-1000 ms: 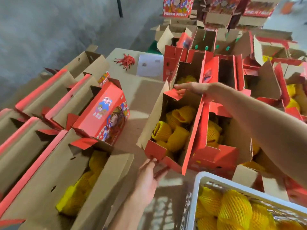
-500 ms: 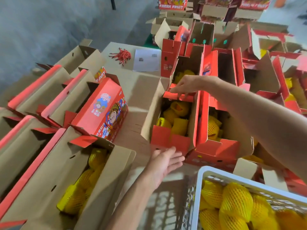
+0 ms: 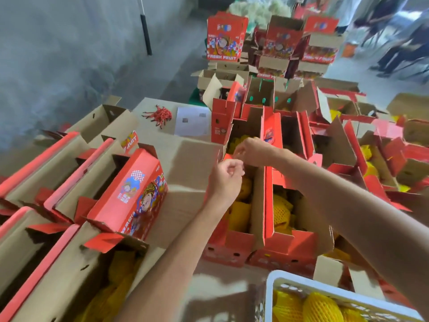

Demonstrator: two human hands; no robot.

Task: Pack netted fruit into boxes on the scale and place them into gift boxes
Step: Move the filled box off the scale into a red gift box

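Note:
An open red gift box [image 3: 228, 245] stands in the middle, with yellow netted fruit [image 3: 239, 217] inside it. Both hands are over its far end. My right hand [image 3: 253, 151] has its fingers curled at the box's red far flap and seems to pinch it. My left hand [image 3: 226, 180] hovers just in front with its fingers curled near the brown side flap; motion blur hides whether it holds anything. At the bottom right, a white crate [image 3: 270, 289] holds more netted fruit [image 3: 320, 307].
A second filled box [image 3: 285, 245] touches the first on its right. A closed red box [image 3: 139, 194] lies among open cartons on the left. Red ties [image 3: 160, 115] and a white sheet [image 3: 192, 120] lie further back. Stacked boxes [image 3: 225, 38] stand behind; people stand far right.
My left hand rose from the box's near end to its far end, beside my right hand. The box's flaps now stand more upright. The camera tilted up.

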